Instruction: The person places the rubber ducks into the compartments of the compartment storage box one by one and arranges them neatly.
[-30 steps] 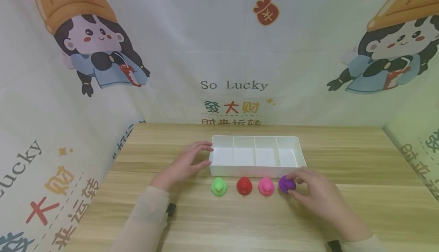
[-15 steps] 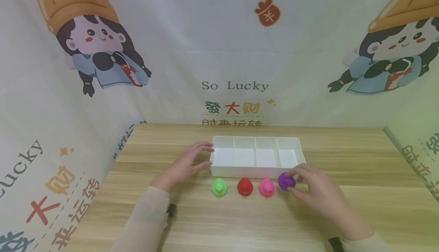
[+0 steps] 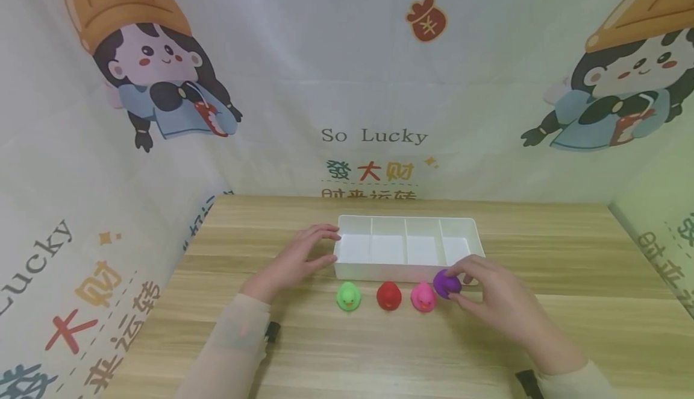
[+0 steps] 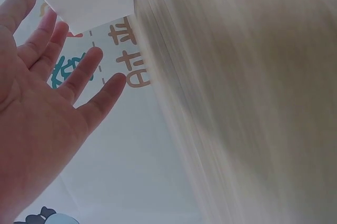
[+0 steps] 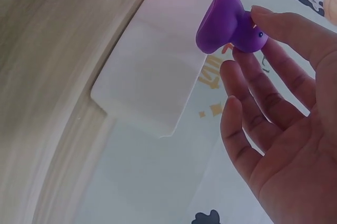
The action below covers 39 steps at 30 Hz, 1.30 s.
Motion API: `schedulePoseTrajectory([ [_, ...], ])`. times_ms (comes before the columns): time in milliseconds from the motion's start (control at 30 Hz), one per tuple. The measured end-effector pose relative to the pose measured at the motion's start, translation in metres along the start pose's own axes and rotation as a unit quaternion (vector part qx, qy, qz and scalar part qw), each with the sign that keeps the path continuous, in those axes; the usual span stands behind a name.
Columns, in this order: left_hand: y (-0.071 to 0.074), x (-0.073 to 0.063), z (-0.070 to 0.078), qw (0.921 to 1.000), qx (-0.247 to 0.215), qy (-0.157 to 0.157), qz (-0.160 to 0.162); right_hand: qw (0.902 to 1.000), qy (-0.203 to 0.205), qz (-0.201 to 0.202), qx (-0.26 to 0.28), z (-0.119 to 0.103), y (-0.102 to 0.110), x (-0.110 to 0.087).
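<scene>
Between thumb and fingertips my right hand (image 3: 499,293) pinches a purple rubber duck (image 5: 226,26) by its head. In the right wrist view the duck hangs clear of the table, in front of the white tray's side. My left hand (image 3: 295,260) is at the left end of the white divided tray (image 3: 390,273), fingers spread, fingertips right at its wall. The left wrist view shows that hand (image 4: 47,97) with the palm visible and nothing in it. Along the tray's near side sit a green duck (image 3: 349,297), a red duck (image 3: 389,296) and a pink duck (image 3: 423,297).
The tray has several compartments side by side, with bare white floors. Under everything lies a wood-grain table (image 3: 347,351). A printed cloth (image 3: 303,85) hangs behind the table and at both sides.
My right hand has raised the purple duck and brought it slightly left, closer to the pink duck and the tray's front wall. The left hand keeps its place at the tray's end.
</scene>
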<state>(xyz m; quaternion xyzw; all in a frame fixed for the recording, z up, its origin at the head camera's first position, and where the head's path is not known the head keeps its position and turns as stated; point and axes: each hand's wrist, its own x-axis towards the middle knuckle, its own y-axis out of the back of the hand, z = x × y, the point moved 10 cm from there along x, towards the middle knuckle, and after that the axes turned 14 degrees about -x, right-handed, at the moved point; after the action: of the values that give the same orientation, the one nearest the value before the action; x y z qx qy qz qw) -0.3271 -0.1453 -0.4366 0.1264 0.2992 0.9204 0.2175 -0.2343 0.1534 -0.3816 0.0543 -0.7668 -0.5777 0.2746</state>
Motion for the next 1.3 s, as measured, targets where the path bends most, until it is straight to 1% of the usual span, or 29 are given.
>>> schedulePoseTrajectory([
  [200,0.000,0.000,0.002,1.0000,0.004,0.000,0.000,0.9996,0.023,0.013,0.009,-0.006,0.002,0.007],
  [367,0.000,0.000,0.002,1.0000,0.002,0.005,-0.001,0.9993,0.032,0.012,0.013,-0.010,0.001,0.013],
  [600,0.001,0.001,0.000,1.0000,0.004,0.004,0.000,0.9989,0.029,0.001,0.036,-0.010,-0.003,0.020],
  [667,0.001,0.000,0.000,1.0000,0.006,-0.001,0.000,0.9987,0.027,-0.005,0.044,-0.010,-0.005,0.023],
  [833,0.001,0.000,0.001,1.0000,0.008,-0.006,0.001,0.9985,0.025,-0.014,0.047,-0.012,-0.008,0.028],
  [1100,0.000,0.000,0.006,0.9999,0.006,-0.009,-0.003,0.9966,0.052,0.005,0.064,-0.022,-0.007,0.036],
  [1300,-0.002,0.000,0.006,1.0000,0.000,-0.006,-0.006,0.9944,0.064,0.009,0.083,-0.028,-0.010,0.043],
])
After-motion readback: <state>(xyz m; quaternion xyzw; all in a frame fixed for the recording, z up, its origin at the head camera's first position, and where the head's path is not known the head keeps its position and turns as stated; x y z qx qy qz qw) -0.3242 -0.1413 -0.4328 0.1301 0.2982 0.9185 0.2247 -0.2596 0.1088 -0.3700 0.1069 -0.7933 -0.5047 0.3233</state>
